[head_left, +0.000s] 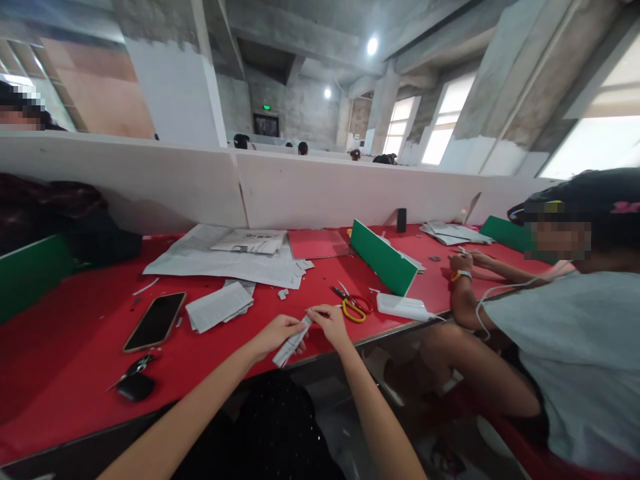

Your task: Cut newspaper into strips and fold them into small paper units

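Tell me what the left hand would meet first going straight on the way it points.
Beyond the folded newspaper strip it holds, the left hand would probably meet the right hand first, at the strip's upper end, though depth is unclear.

On the desk [60, 360], the phone [155, 323] lies at lower left, the keys [136, 384] below it. Right of the phone is the paper stack [215, 308]; behind that, the newspaper [200, 260]. The paper strip [290, 344], at lower centre, lies left of the scissors [349, 297]. Behind everything on the desk runs the partition [325, 193].
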### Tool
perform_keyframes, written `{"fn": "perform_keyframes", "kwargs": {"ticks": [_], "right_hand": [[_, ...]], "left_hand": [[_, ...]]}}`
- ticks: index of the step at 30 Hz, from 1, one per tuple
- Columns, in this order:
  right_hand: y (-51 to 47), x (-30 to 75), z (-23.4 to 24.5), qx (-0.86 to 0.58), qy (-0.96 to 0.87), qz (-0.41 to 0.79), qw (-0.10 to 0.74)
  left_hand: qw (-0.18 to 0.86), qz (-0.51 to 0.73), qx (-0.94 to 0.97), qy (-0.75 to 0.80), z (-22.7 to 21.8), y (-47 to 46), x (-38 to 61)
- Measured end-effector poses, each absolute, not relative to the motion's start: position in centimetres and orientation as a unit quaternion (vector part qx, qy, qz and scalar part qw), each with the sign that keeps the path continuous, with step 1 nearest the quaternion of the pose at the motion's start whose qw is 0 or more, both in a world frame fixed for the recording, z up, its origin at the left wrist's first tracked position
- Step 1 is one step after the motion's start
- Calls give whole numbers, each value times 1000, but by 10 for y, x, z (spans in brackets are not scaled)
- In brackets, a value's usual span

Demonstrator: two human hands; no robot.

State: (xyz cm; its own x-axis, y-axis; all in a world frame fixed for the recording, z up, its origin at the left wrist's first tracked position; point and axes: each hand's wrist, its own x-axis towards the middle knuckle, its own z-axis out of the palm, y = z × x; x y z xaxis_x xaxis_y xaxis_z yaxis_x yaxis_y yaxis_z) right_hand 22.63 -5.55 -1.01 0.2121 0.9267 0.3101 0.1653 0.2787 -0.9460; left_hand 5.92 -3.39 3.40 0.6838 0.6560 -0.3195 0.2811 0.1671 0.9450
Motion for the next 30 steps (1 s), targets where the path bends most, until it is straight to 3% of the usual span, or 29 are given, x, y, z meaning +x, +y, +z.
{"fn": "perform_keyframes", "kwargs": {"ticks": [6, 10, 13, 19, 30], "right_hand": [[-62, 255, 7, -527, -528, 276, 606], [-73, 241, 20, -463, -682, 285, 489], [-76, 236, 24, -462, -742, 252, 414], [-78, 247, 21, -517, -746, 182, 378], [-78, 249, -9, -562, -758, 137, 301]], "left_hand": [[612, 92, 693, 371, 35, -28, 50], [523, 104, 776, 337, 31, -23, 51], [512, 82, 798, 306, 31, -22, 48], [533, 61, 780, 321, 38, -22, 40], [342, 79, 878, 325, 19, -2, 35]]}}
